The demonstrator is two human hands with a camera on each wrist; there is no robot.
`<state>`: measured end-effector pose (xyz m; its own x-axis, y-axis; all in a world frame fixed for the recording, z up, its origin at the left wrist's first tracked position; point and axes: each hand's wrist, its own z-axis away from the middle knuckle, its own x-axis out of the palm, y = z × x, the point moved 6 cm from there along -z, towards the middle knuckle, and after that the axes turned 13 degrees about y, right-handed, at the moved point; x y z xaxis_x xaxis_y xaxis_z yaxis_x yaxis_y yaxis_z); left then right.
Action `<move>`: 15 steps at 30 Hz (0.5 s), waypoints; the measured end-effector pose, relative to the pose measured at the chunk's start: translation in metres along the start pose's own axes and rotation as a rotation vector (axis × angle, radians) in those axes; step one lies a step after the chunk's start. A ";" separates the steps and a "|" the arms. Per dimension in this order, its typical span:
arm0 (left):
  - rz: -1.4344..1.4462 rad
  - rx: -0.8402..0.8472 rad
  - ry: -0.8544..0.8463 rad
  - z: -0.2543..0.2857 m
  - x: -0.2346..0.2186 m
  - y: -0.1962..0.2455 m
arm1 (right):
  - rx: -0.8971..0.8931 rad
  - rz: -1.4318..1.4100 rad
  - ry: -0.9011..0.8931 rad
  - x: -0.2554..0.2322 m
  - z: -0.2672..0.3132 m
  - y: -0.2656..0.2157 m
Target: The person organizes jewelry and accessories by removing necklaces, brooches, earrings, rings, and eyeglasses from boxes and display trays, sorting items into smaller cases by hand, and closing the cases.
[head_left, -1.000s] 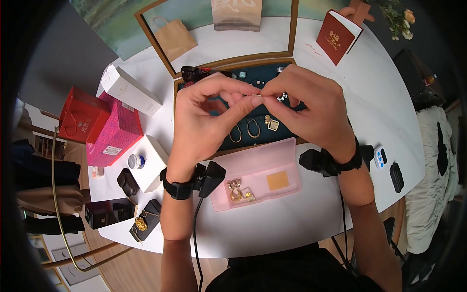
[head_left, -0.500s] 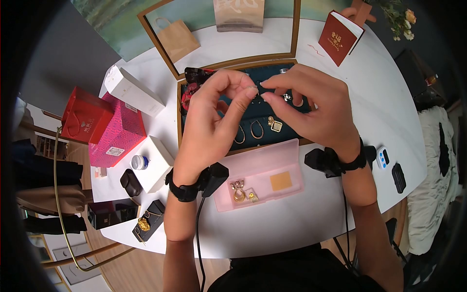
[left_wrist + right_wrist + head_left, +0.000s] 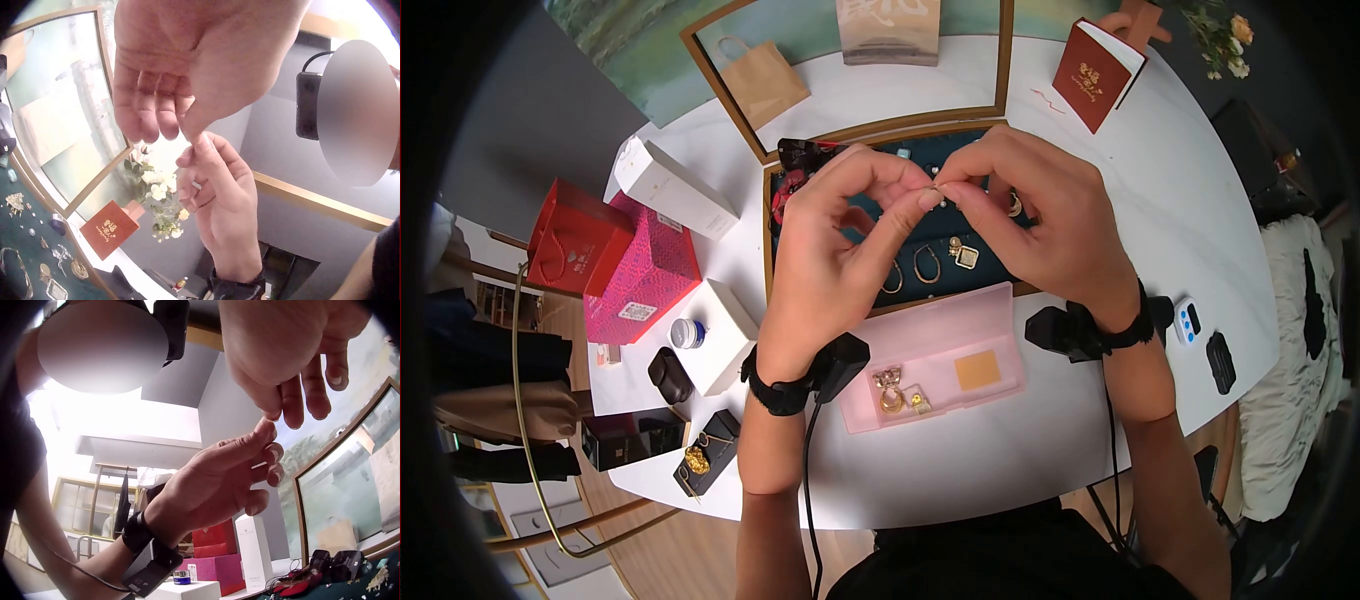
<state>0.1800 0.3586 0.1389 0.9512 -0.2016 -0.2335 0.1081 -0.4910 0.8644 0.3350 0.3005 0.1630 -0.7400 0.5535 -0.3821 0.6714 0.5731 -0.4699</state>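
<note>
Over the jewellery box (image 3: pixel 1000 268), both hands meet at the fingertips. My left hand (image 3: pixel 840 235) pinches a tiny thin item (image 3: pixel 936 188) between thumb and forefinger. From the other side, the thumb and forefinger of my right hand (image 3: pixel 1040 215) pinch at the same spot. Fingertips hide most of the item, and I cannot tell its kind. In the right wrist view, the left hand's other fingers curve loosely below its thumb. Under the hands, the teal lining holds a hoop earring (image 3: pixel 927 265) and a square framed pendant (image 3: pixel 965 254).
A pink case (image 3: pixel 940 340) lies open in front, with gold jewellery (image 3: pixel 891 400) and a tan square (image 3: pixel 977 370). The box's glass lid (image 3: pixel 888 130) stands raised behind. Left are a white carton (image 3: pixel 675 185), a pink bag (image 3: pixel 645 275) and a jar (image 3: pixel 687 333); a red booklet (image 3: pixel 1092 78) stands back right.
Half a second ago the right thumb and forefinger stood apart from the left fingertips; now they have closed against them. The left hand keeps its pinch, nearly in place.
</note>
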 end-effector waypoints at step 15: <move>-0.022 0.163 0.118 -0.001 -0.001 0.004 | -0.026 -0.018 0.065 -0.001 0.000 -0.001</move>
<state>0.1798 0.3581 0.1433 0.9774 -0.0936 -0.1894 0.0900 -0.6266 0.7741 0.3349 0.2998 0.1639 -0.7484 0.5807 -0.3204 0.6593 0.5987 -0.4548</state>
